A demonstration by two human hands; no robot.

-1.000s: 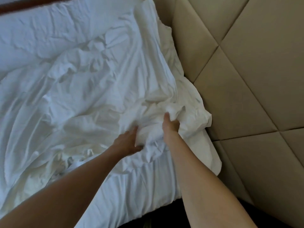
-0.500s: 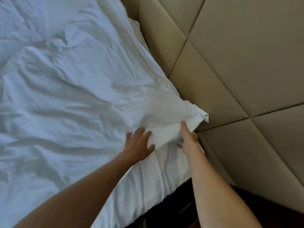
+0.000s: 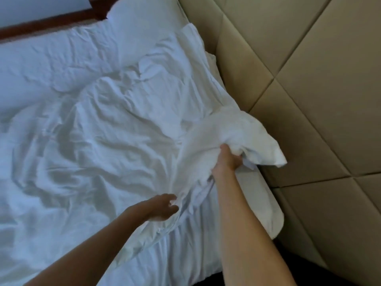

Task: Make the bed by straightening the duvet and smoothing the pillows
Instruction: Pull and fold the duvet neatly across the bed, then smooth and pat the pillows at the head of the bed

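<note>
Nearest the camera, the left hand is held loosely open at the duvet's near edge, its fingers relaxed and nothing gripped by them. Just beyond, the duvet's corner is bunched in the grip of the right hand, fingers curled round the cloth, and lifted clear of the mattress beside the padded headboard. The rest of the duvet is spread, heavily creased, across the bed. If the corner is pulled by one hand only, the cover could be dragged askew and fresh folds made. At the far end, a pillow could be partly buried if the duvet is drawn up too far.
</note>
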